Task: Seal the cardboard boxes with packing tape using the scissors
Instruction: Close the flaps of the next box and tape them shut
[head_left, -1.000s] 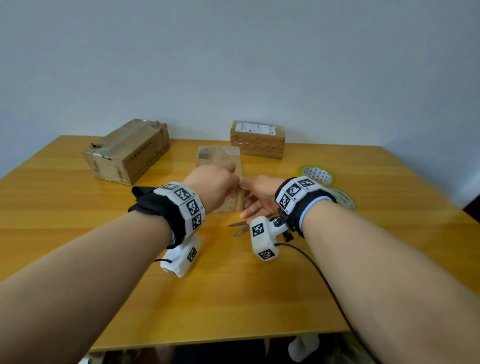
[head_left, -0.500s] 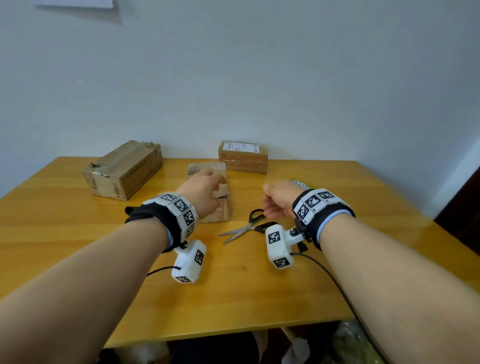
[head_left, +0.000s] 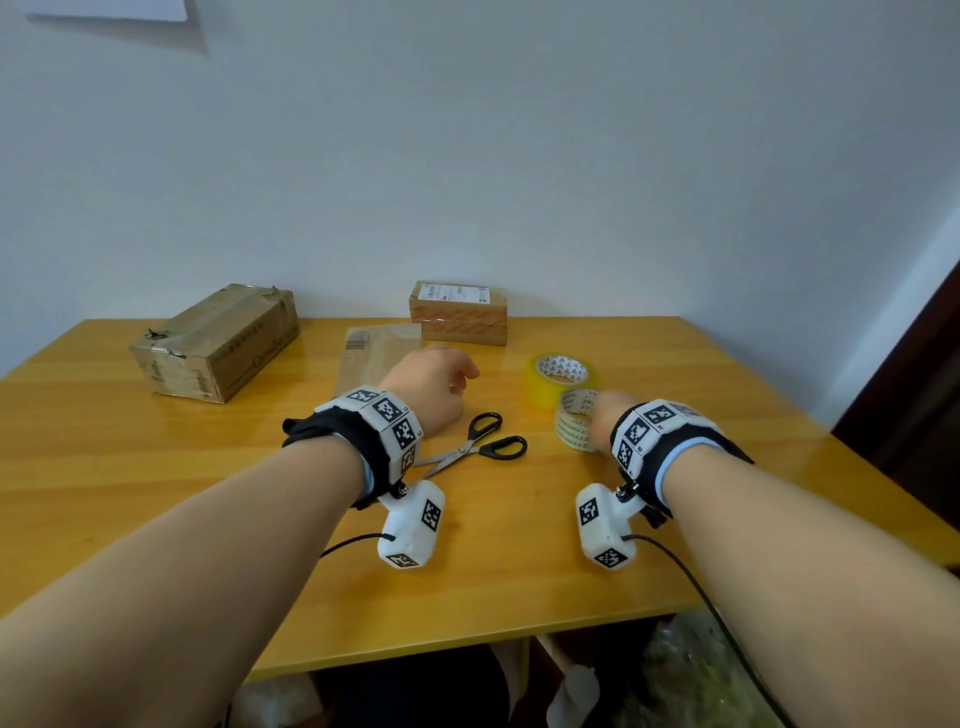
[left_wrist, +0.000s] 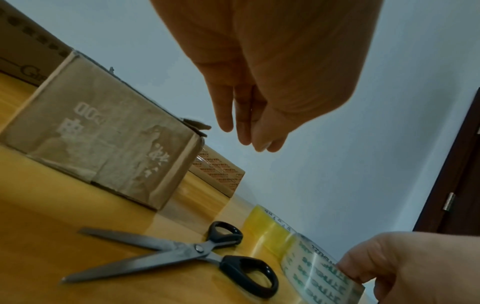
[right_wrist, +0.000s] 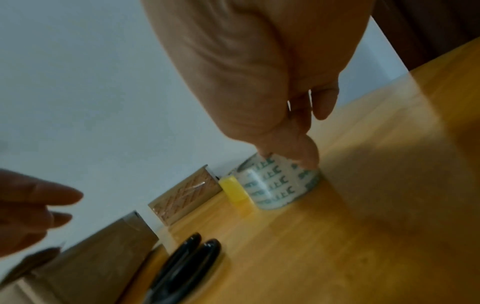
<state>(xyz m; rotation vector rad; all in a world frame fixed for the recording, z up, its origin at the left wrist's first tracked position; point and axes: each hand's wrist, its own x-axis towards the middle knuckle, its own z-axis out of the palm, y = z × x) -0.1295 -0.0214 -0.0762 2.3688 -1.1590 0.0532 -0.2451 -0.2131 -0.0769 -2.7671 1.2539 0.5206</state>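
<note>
Two rolls of tape sit right of the scissors (head_left: 470, 444) on the counter (head_left: 156, 467); the right hand (head_left: 605, 415) has left the scissors and now pinches the clear roll (head_left: 574, 423), so taping begins. Left hand (head_left: 428, 387) hangs relaxed, empty, near the flat box (head_left: 371, 353).

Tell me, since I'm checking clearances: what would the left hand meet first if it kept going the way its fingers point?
Probably the flat cardboard box just beyond the left hand; depth is unclear.

Even, soft daylight; wrist views motion-blurred and dim, edges bent by wide-angle lenses.
</note>
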